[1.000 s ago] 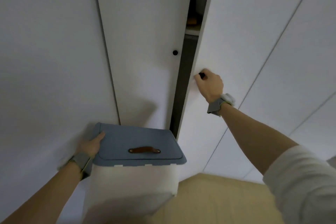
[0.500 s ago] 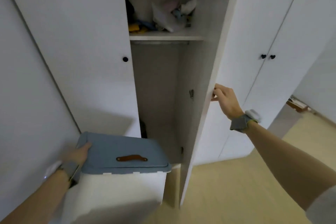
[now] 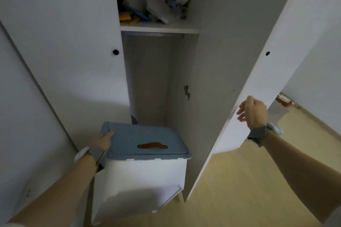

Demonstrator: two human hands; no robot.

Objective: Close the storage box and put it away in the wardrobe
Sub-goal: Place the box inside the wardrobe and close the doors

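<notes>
While our left hand [image 3: 104, 142] grips the closed box [image 3: 140, 164] by its blue lid [image 3: 145, 140] before the open wardrobe [image 3: 147, 79], the door [image 3: 230, 61] stands wide. Our right hand [image 3: 252, 111] hovers by its edge, fingers loosely spread.

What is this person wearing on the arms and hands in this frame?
Both hands are bare, without gloves. The left hand has a grey fabric wristband with a white device attached behind it. The right hand has a matching grey wristband with a white device. Both forearms are bare; no sleeves show.
</notes>
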